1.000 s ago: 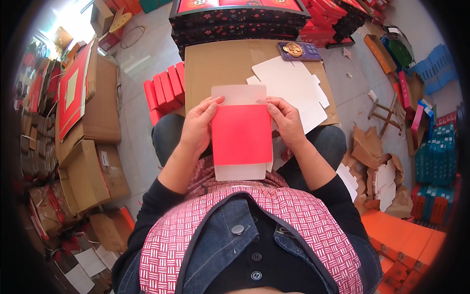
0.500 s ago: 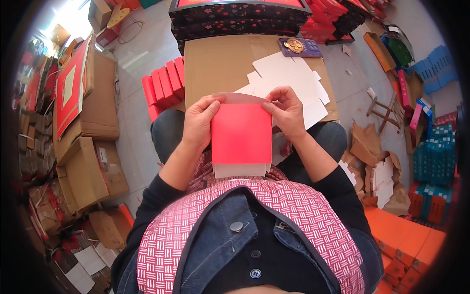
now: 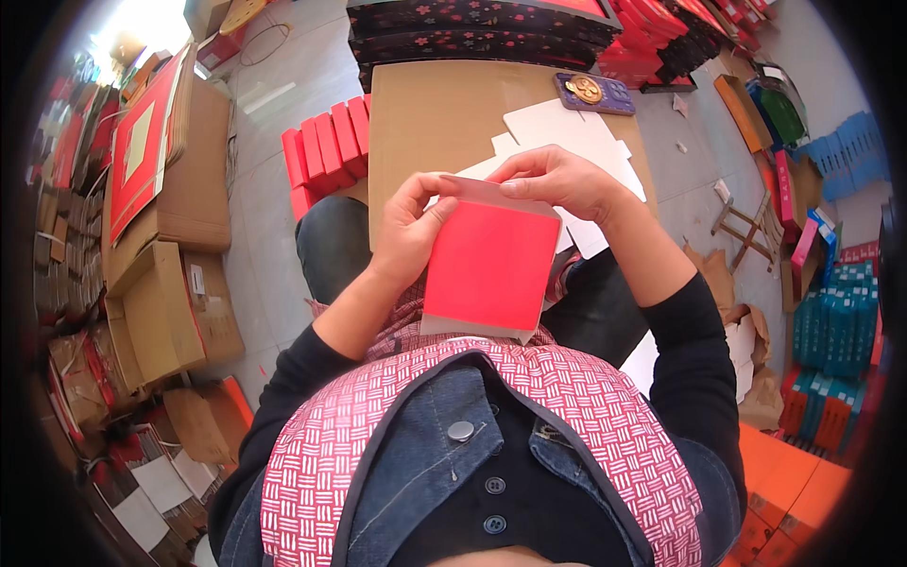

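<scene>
Above my lap I hold a red cardboard box (image 3: 489,265), partly folded, with pale inner flaps showing at its far and near ends. My left hand (image 3: 412,225) grips its far left corner, thumb on the red face. With fingers and thumb pinched together, my right hand (image 3: 557,182) holds the pale flap at the far edge. Beyond my hands, flat white box blanks (image 3: 581,142) lie on a brown carton (image 3: 425,104) that serves as a work surface.
Left of the carton stands a row of red boxes (image 3: 326,146). A purple phone case with a gold ornament (image 3: 590,92) rests near the carton's far right corner. Dark floral boxes (image 3: 482,42) are stacked behind. Orange boxes (image 3: 794,482) sit at lower right, an open brown carton (image 3: 156,317) at left.
My right hand has moved from the far right corner to the middle of the far flap, its elbow swinging outward. The box has shifted slightly right and tilted clockwise.
</scene>
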A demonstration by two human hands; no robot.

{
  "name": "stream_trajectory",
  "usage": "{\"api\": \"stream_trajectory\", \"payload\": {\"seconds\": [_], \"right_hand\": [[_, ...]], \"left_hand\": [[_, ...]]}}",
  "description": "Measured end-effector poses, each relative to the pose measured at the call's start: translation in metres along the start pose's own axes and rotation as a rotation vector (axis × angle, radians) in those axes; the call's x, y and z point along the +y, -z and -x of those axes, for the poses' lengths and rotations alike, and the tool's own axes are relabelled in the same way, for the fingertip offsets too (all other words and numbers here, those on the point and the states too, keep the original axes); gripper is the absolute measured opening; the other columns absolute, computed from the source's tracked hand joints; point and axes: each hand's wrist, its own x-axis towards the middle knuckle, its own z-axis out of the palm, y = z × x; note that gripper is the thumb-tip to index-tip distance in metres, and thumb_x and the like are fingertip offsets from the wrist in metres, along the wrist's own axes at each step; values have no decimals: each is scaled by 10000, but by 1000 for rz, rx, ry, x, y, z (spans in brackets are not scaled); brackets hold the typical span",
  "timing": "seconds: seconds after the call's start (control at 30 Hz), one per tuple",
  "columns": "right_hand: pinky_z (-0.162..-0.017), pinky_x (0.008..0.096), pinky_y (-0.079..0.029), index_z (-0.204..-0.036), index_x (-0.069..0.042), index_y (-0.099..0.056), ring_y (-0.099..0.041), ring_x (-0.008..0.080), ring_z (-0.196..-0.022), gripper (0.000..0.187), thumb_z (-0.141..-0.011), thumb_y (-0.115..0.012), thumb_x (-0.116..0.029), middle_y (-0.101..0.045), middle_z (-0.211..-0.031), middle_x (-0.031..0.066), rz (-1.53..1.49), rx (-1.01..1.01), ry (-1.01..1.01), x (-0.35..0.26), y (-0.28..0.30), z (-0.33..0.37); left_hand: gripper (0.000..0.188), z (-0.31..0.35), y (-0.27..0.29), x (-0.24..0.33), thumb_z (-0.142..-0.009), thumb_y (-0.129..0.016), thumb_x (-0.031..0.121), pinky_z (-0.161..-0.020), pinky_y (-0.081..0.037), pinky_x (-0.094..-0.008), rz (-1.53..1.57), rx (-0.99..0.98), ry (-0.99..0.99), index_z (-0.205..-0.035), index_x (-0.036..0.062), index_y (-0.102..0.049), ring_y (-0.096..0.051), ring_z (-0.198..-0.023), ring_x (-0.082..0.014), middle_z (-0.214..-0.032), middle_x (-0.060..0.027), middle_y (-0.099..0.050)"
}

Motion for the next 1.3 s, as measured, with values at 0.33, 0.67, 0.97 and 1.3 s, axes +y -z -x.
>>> {"api": "stream_trajectory", "payload": {"seconds": [0.33, 0.67, 0.97, 1.3], "right_hand": [[-735, 251, -509, -1041, -29, -686, -628, 110, -825, 227, -846, -697, -145, -681, -906, 63, 62, 98, 0, -8, -16, 6], [-704, 236, -540, -1036, -16, -709, -654, 123, -783, 217, -829, -654, 17, -692, -923, 81, 120, 285, 92, 2, -22, 4], [-799, 256, -508, -1043, -21, -706, -638, 115, -878, 200, -872, -605, -48, -704, -944, 94, 299, 121, 286, 8, -23, 2], [-795, 305, -556, -1095, 52, -639, -670, 198, -907, 270, -895, -615, -128, -663, -1056, 143, -270, 218, 65, 32, 4, 40]], "left_hand": [[265, 3, -2, 4, -906, -549, -26, -1009, -412, -329, 18, -57, -93, -1104, 45, -388, -509, -1160, -217, -1176, -151, -527], [372, 5, 2, 7, -902, -554, -17, -1067, -358, -351, -7, -152, -118, -1232, 33, -391, -440, -1276, -236, -1312, -165, -485], [129, 7, 3, -6, -935, -539, 26, -986, -401, -290, -43, -63, -64, -1060, -1, -553, -518, -1121, -165, -1193, -107, -554], [83, 5, 1, -6, -947, -536, 45, -923, -420, -255, -120, -6, -98, -985, -7, -589, -546, -1018, -136, -1073, -82, -591]]}}
